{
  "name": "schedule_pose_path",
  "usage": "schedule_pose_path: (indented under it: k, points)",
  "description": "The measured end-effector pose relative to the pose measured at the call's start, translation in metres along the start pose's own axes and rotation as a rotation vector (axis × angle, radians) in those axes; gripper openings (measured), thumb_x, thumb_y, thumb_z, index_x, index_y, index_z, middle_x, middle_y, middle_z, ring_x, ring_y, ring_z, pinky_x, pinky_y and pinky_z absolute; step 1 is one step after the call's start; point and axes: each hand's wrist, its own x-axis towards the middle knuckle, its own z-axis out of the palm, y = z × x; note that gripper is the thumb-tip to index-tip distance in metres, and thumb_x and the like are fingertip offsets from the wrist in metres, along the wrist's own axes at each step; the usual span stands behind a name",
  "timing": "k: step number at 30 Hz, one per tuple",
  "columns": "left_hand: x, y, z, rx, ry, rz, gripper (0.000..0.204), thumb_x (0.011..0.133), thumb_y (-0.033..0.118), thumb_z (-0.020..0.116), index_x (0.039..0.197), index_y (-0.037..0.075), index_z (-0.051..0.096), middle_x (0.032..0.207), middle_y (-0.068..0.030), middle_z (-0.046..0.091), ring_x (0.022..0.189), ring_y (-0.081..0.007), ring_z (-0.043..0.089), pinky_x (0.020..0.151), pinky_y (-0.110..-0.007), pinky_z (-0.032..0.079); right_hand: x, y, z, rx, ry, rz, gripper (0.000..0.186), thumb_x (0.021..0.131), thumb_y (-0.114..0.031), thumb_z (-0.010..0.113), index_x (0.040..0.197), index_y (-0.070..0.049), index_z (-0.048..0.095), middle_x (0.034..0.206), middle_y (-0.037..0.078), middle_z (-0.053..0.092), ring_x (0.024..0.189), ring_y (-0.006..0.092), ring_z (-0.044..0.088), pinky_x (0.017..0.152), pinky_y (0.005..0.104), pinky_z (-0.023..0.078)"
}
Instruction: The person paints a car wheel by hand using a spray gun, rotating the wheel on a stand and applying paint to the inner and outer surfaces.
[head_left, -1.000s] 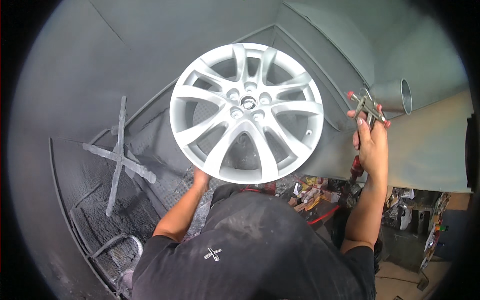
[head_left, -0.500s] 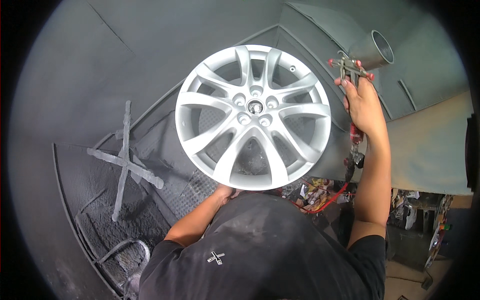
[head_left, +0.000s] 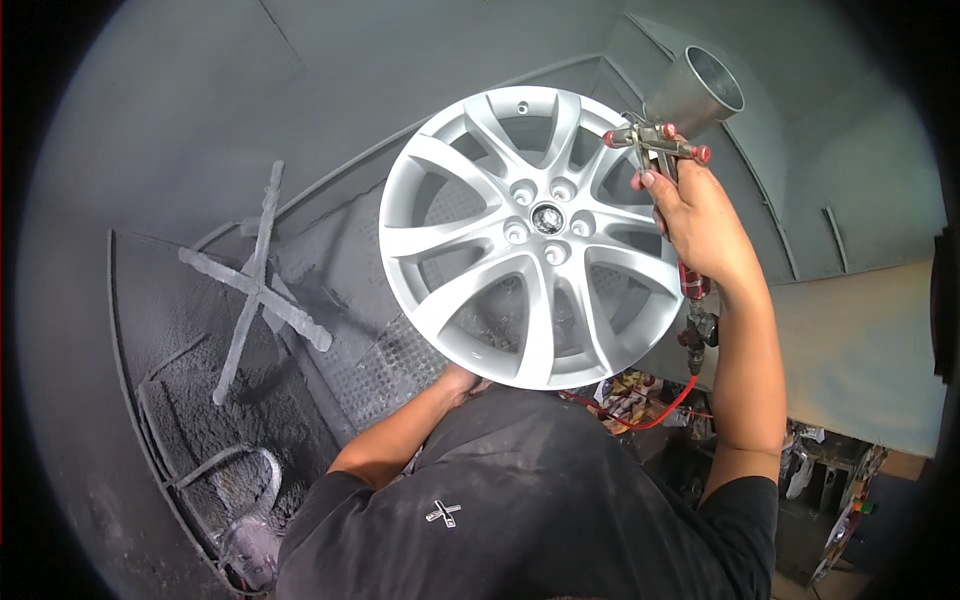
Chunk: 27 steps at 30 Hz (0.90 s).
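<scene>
A silver alloy wheel with paired spokes lies face up in front of me, level with my waist. My right hand is closed round the handle of a spray gun, which has red knobs and a metal cup. The gun's front end overlaps the wheel's upper right rim in view, apart from its face. My left hand is at the wheel's near edge, low and close to my body. Its fingers are hidden under the rim, so their grip does not show.
A red air hose runs down from the gun. Left of the wheel stands a grey-coated cross-shaped frame. Grey booth walls rise beyond, a tan panel on the right. Cluttered items lie behind the wheel's near right edge.
The wheel has turned counter-clockwise, its valve hole shifting from upper right to the top. My right hand has brought the spray gun leftward to the wheel's rim. The view has shifted slightly.
</scene>
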Motion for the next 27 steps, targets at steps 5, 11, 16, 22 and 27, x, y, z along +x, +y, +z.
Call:
schedule_pose_path:
  k: [5, 11, 16, 22, 27]
  points:
    - [-0.005, 0.0, 0.002, 0.001, 0.016, 0.012, 0.027, 0.103, 0.025, 0.055, 0.115, 0.003, 0.066, 0.095, -0.0093, 0.07, 0.081, -0.015, 0.067, 0.055, -0.027, 0.048, 0.011, -0.025, 0.02, -0.042, -0.01, -0.131, 0.031, 0.102, -0.021, 0.055, 0.091, 0.007, 0.063, 0.081, 0.025, 0.063, 0.078, 0.0381, 0.063, 0.073, 0.0464, 0.048]
    - [-0.006, -0.006, -0.003, -0.009, 0.037, 0.022, 0.028, 0.103, 0.026, 0.054, 0.114, 0.003, 0.066, 0.094, -0.0092, 0.07, 0.082, -0.0152, 0.067, 0.056, -0.028, 0.047, 0.023, -0.031, 0.036, -0.175, -0.033, -0.107, 0.034, 0.103, -0.02, 0.055, 0.093, 0.012, 0.058, 0.086, 0.031, 0.064, 0.085, 0.0474, 0.063, 0.078, 0.0523, 0.048]
    - [-0.009, -0.005, -0.002, -0.017, 0.046, 0.029, 0.028, 0.103, 0.026, 0.054, 0.114, 0.003, 0.066, 0.094, -0.0091, 0.07, 0.083, -0.0153, 0.067, 0.056, -0.029, 0.047, 0.019, -0.025, 0.037, -0.194, -0.001, -0.164, 0.029, 0.103, -0.018, 0.054, 0.096, 0.01, 0.057, 0.082, 0.03, 0.062, 0.08, 0.0465, 0.062, 0.075, 0.0523, 0.046]
    - [-0.022, 0.012, 0.002, 0.042, 0.108, 0.073, 0.029, 0.103, 0.027, 0.053, 0.113, 0.003, 0.066, 0.093, -0.009, 0.07, 0.085, -0.0155, 0.068, 0.057, -0.029, 0.047, -0.005, -0.046, 0.035, -0.025, -0.189, -0.255, 0.027, 0.103, -0.017, 0.056, 0.095, 0.009, 0.056, 0.094, 0.029, 0.062, 0.088, 0.0458, 0.06, 0.079, 0.0506, 0.046]
    - [0.036, -0.02, -0.064, 0.054, 0.372, 0.219, 0.036, 0.101, 0.033, 0.056, 0.116, 0.002, 0.066, 0.103, -0.0117, 0.07, 0.099, -0.0205, 0.067, 0.08, -0.04, 0.053, -0.003, -0.063, 0.04, 0.016, -0.194, -0.416, 0.024, 0.102, -0.014, 0.055, 0.103, 0.01, 0.058, 0.104, 0.027, 0.063, 0.093, 0.0466, 0.059, 0.083, 0.0502, 0.047]
